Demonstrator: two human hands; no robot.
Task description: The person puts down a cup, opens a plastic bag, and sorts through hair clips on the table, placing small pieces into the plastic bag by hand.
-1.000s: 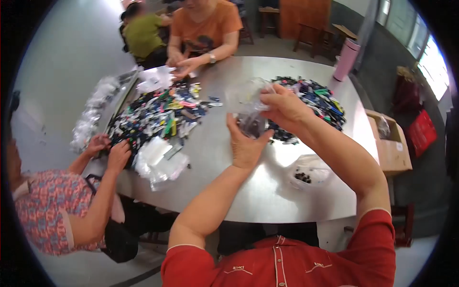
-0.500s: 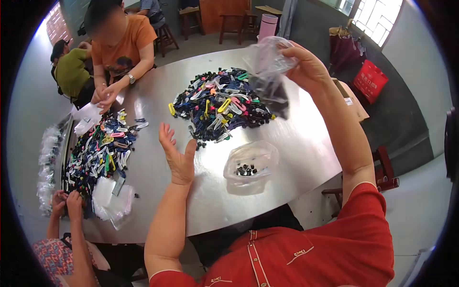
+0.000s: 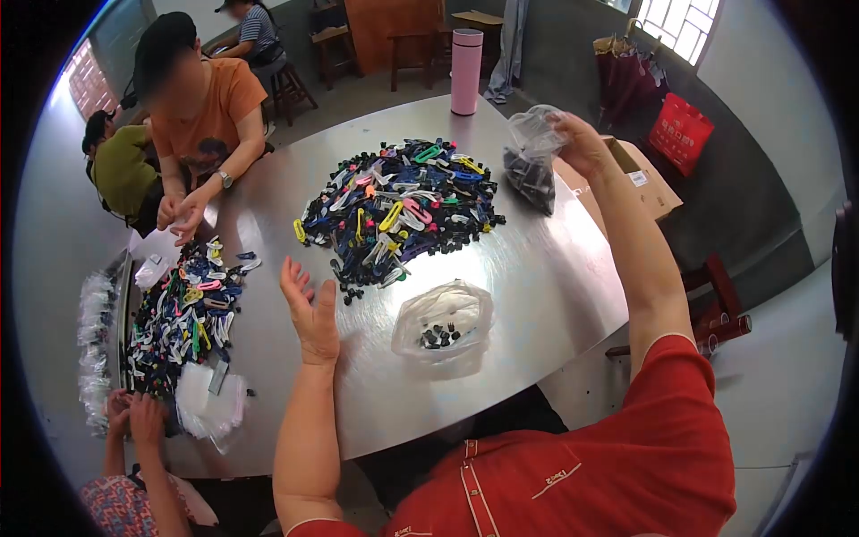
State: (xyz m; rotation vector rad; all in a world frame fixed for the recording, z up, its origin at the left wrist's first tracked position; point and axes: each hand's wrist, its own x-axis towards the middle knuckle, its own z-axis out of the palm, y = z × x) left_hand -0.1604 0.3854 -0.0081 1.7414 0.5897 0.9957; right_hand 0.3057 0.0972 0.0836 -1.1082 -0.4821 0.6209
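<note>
My right hand (image 3: 583, 145) grips the gathered top of a clear plastic bag (image 3: 531, 174), and dark small pieces fill its lower part. The bag is at the table's far right edge; I cannot tell whether it touches the surface. My left hand (image 3: 313, 315) is raised with fingers apart, holding nothing, in front of the near left side of a large pile of hair clips (image 3: 403, 210). These are black, navy, white, yellow, pink and green. Between my arms, an open clear bag (image 3: 461, 300) with several small black clips inside sits on the metal table (image 3: 403, 416).
A pink bottle (image 3: 465, 72) stands at the table's far edge. At left are a second clip pile (image 3: 183, 313), a stack of clear bags (image 3: 210, 403) and two people's hands. A cardboard box (image 3: 640, 183) and a red bag (image 3: 680, 134) are beyond the right edge.
My right hand has brought the bag of dark pieces down and away from the pile, uncovering the bottle. My left hand stays spread. The view has shifted slightly.
</note>
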